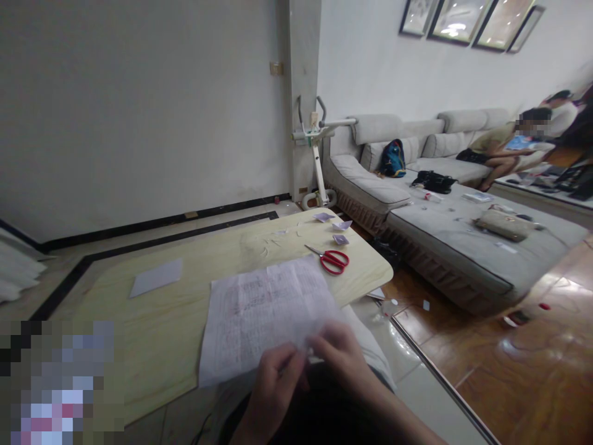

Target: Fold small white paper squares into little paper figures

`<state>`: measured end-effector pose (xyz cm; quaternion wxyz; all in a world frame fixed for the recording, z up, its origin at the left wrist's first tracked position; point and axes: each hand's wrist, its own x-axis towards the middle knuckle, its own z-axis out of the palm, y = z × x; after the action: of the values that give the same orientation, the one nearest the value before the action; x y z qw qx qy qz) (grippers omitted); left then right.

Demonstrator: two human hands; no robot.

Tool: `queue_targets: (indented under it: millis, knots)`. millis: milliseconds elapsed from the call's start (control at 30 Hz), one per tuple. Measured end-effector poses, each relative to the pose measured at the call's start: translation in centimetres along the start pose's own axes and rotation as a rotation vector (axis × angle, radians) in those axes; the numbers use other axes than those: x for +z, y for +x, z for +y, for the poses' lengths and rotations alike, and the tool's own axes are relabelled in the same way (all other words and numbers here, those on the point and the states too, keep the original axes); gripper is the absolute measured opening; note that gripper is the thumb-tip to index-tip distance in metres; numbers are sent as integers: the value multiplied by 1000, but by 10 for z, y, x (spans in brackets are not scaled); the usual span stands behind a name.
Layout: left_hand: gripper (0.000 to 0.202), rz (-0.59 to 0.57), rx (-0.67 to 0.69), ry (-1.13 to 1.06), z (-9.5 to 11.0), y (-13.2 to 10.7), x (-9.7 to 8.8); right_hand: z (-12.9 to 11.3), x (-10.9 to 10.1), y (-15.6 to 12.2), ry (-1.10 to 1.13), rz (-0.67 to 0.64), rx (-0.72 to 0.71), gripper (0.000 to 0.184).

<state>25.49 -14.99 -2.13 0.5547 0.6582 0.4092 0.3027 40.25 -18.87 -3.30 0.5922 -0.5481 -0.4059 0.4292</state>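
Observation:
My left hand (278, 374) and my right hand (340, 349) meet over my lap at the table's near edge. The fingers of both are pinched together around something small and whitish, too blurred to name. Just beyond them a large creased printed sheet (266, 309) lies on the table, its near edge reaching toward my hands. Red-handled scissors (334, 261) rest past the sheet's far right corner, blades pointing left. Three small folded paper pieces (340, 240) sit at the far right corner of the table.
Thin paper strips (265, 252) are scattered on the pale yellow table (176, 334). A white paper stack (157, 278) lies at left. Beyond stand an exercise machine (317, 157) and a grey sofa (445, 228) with bags. Two people sit at the far right.

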Motion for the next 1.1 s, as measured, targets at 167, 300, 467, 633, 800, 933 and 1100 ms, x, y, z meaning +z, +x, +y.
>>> queue_targets:
  millis: [167,300,467,633,800,933,1100]
  knots:
    - [41,-93,50,19,-2,2,-4,3,0,1,-43,29,3,43]
    - [42,-118,68,56,0,0,-6,1,1,0,-58,55,21,48]
    - [43,-113,55,54,1,-4,-5,-1,-1,-1,-21,65,-13,50]
    - [35,-25,-19,18,0,-1,-3,-1,-1,-2,-14,28,-21,53]
    - [38,-18,19,85,4,-1,-2,0,-1,-1,-84,45,-18,51]
    - [35,29,29,55,4,-3,0,-2,-4,1,-119,80,-63,50]
    - [29,-31,-38,-79,-1,2,0,-2,-3,-1,-116,46,-49,48]
